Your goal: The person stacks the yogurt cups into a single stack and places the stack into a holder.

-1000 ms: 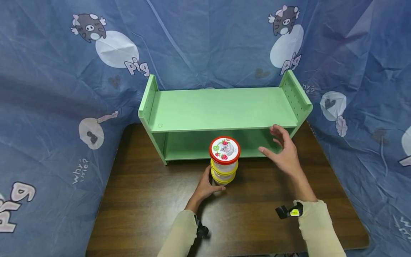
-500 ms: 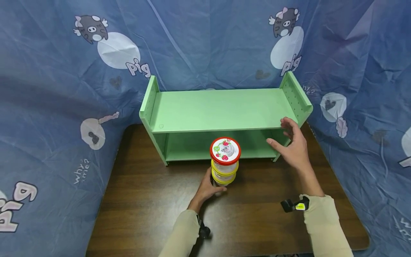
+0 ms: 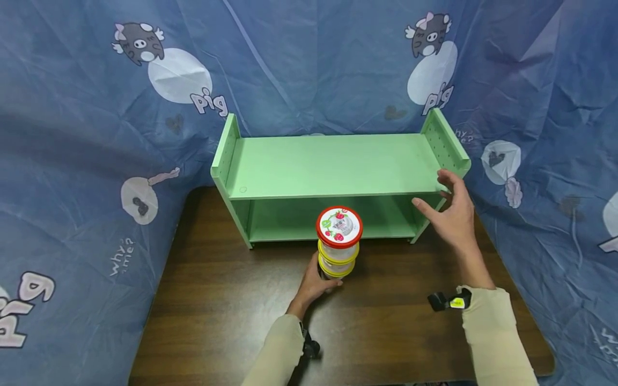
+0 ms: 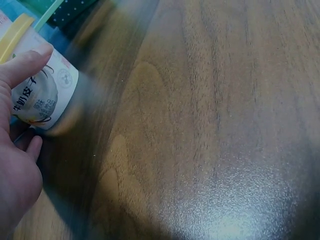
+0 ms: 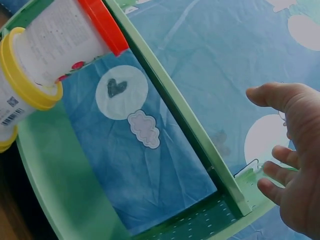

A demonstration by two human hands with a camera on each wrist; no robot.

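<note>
Three tubs stand stacked in front of the shelf, a red-lidded tub (image 3: 339,227) with a strawberry print on top. Beneath it come a middle yellow-lidded tub (image 3: 339,254) and a bottom yellow-lidded tub (image 4: 42,95), white with dark lettering. My left hand (image 3: 311,280) grips the bottom tub low on its left side, thumb across the front; its other fingers are mostly hidden. Away to the right, my right hand (image 3: 453,213) hangs in the air before the shelf's right end, holding nothing, thumb and fingers apart.
A green two-tier shelf (image 3: 328,163) stands behind the tubs on the brown wooden table (image 3: 222,311). Its side panels rise above the upper board. Blue printed cloth (image 3: 309,64) hangs behind and on both sides.
My right hand has moved right and slightly away from me, farther from the stack. The left hand and the tubs stay in place; the head view shifts slightly.
</note>
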